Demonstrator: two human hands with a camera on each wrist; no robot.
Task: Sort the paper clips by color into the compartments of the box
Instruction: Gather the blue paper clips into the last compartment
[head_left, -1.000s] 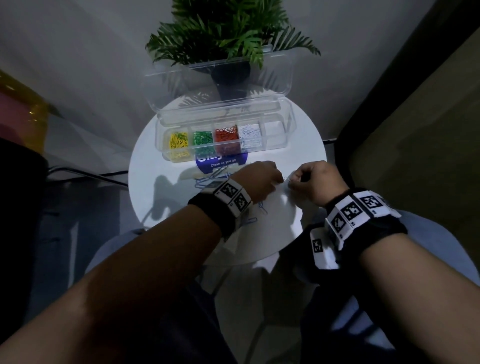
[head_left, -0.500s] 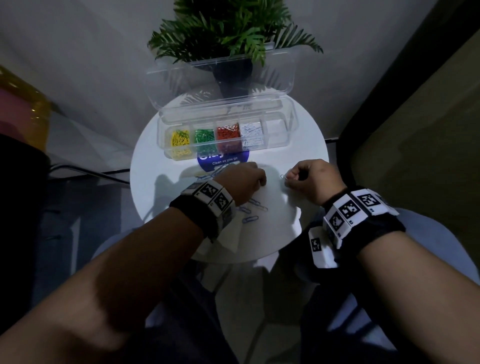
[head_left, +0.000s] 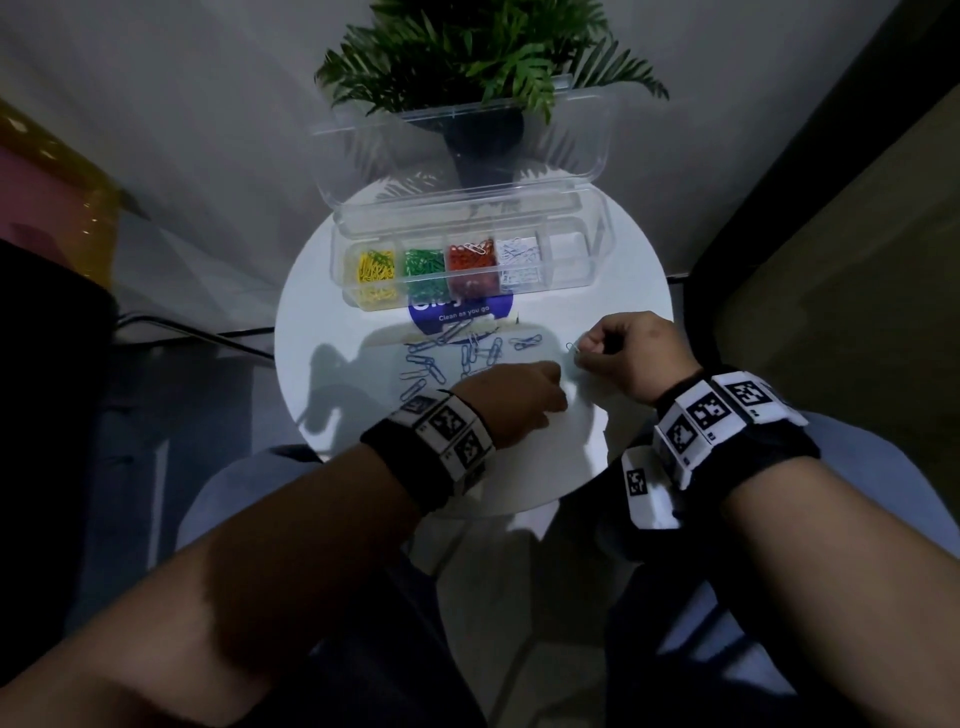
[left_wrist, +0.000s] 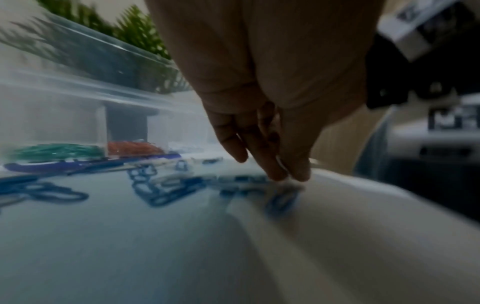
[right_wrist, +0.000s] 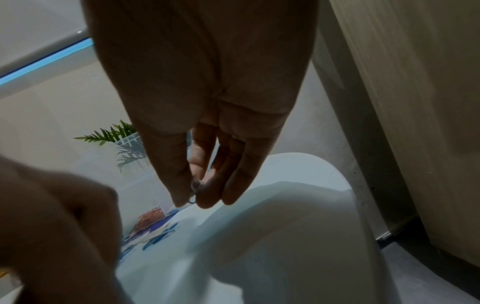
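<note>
A clear compartment box (head_left: 569, 260) at the back of the round white table (head_left: 322, 332) holds yellow, green, red and white clips in separate compartments; its rightmost compartment looks empty. Several blue paper clips (head_left: 470, 353) lie loose in front of it. My left hand (head_left: 558, 402) is down on the table, its thumb and fingertips (left_wrist: 275, 174) closed together on a blue clip (left_wrist: 280, 201) among the loose ones. Just right of it, my right hand (head_left: 582, 353) pinches one blue clip (right_wrist: 192, 201) between thumb and fingers, slightly above the table.
The box lid (head_left: 457, 150) stands open behind the compartments, with a potted plant (head_left: 483, 62) behind it. A blue round sticker (head_left: 462, 314) lies under the box's front. The table edge runs close under both wrists. A dark wall stands at the right.
The hands, touching a second ago, have parted. My left hand went left, then came back down onto the loose blue clips. My right hand stays put, holding its clip.
</note>
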